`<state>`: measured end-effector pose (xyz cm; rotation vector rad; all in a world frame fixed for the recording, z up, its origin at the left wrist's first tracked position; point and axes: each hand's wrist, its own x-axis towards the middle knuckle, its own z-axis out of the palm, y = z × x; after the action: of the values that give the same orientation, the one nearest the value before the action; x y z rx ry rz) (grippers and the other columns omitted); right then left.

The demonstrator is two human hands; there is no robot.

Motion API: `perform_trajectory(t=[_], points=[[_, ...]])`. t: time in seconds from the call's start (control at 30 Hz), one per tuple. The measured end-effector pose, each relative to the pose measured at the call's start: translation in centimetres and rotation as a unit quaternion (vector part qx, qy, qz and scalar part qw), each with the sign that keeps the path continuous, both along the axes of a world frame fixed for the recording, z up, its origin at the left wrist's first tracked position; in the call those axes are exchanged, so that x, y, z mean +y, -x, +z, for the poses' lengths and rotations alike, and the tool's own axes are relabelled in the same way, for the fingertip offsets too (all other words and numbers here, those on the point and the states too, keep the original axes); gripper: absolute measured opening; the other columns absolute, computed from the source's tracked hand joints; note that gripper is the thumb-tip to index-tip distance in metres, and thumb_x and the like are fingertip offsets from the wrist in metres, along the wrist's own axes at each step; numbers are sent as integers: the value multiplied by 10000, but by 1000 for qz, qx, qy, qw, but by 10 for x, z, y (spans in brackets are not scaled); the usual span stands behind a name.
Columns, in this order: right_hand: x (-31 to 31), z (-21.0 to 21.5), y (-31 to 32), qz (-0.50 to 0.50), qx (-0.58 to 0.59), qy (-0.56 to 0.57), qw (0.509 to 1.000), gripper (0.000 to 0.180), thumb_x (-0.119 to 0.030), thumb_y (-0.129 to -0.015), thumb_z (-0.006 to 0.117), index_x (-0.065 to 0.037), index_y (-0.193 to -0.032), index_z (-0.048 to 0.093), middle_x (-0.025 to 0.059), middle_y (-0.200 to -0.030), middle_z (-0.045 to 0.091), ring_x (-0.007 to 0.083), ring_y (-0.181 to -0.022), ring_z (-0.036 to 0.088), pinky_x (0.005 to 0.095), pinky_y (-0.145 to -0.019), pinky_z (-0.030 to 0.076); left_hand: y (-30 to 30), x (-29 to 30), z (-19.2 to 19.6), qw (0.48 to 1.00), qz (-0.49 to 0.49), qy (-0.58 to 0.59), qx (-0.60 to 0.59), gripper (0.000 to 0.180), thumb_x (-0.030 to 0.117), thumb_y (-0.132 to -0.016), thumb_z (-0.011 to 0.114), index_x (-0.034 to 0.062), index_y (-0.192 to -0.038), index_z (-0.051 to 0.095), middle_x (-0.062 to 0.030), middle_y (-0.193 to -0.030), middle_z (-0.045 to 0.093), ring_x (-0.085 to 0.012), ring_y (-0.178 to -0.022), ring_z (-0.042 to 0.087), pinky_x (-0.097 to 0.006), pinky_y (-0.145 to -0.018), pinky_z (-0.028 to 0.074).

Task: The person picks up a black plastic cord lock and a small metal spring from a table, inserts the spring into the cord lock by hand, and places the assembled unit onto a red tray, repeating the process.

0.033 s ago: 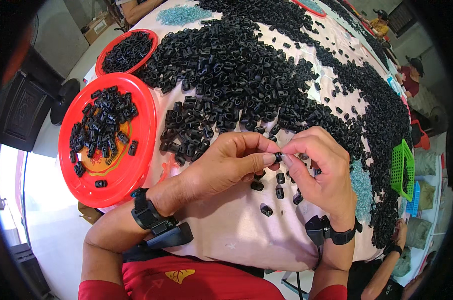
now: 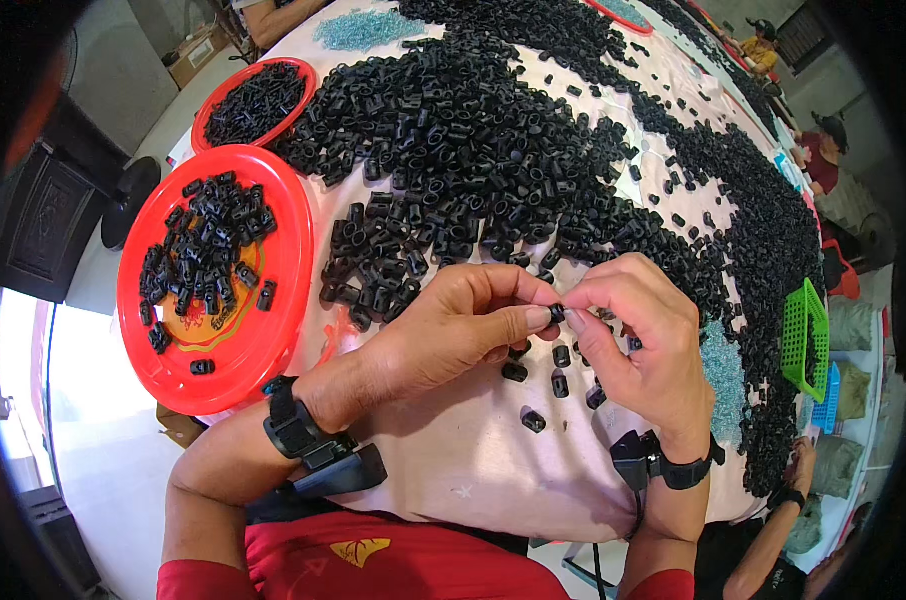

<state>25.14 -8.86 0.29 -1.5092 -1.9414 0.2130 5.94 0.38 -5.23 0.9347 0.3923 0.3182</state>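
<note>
A small black plastic cord lock point(image 2: 557, 314) is pinched between my two hands above the table. My left hand point(image 2: 463, 320) grips it with thumb and index finger from the left. From the right, my right hand point(image 2: 641, 335) closes thumb and fingertips on its other end, and the fingers partly cover it. Several loose cord locks point(image 2: 534, 420) lie on the pink cloth just below my hands. Beyond my fingers spreads a large heap of black cord lock parts point(image 2: 453, 150). To the left, a red round tray point(image 2: 288, 340) carries a cluster of cord locks.
A second red tray point(image 2: 310, 84), filled with thin black parts, stands behind the first. Pale bluish heaps of tiny pieces point(image 2: 368, 30) lie at the far left and near my right wrist. A green basket point(image 2: 805, 335) stands at the right edge. Other people sit around the table.
</note>
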Motion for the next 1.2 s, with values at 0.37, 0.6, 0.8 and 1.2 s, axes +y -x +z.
perform_trajectory(t=[0.37, 0.6, 0.8, 1.2], points=[[4, -2, -4, 16, 24, 9, 1000, 164, 52, -808, 729, -9, -960, 719, 134, -874, 678, 300, -768, 661, 368, -691, 539, -1, 5, -3, 1000, 0, -19, 4, 222, 161, -1038, 642, 40, -1222, 670, 33, -968, 670, -15, -744, 503, -182, -654, 415], [0, -9, -19, -72, -29, 90, 993, 90, -37, -842, 731, -38, -932, 729, 119, -849, 679, 312, -798, 679, 396, -702, 542, 2, 10, -3, 988, -5, 146, -51, 308, 178, -1045, 636, 29, -1315, 635, -17, -1085, 707, -40, -876, 586, -184, -732, 480], [2, -20, -22, -63, -142, 158, 975, 115, -112, -830, 755, -65, -934, 741, 123, -843, 665, 341, -807, 678, 434, -701, 540, -1, 12, -13, 998, 8, 46, -39, 309, 188, -1050, 628, 25, -1313, 634, -14, -1076, 709, -27, -855, 573, -167, -713, 461], [8, -22, 3, -62, 140, 37, 988, 57, -33, -896, 760, -25, -930, 716, 45, -809, 656, 95, -636, 576, 238, -532, 425, -3, 6, -9, 999, 26, -41, 6, 215, 206, -1040, 643, 49, -1180, 686, 32, -985, 685, -20, -803, 545, -196, -705, 460]])
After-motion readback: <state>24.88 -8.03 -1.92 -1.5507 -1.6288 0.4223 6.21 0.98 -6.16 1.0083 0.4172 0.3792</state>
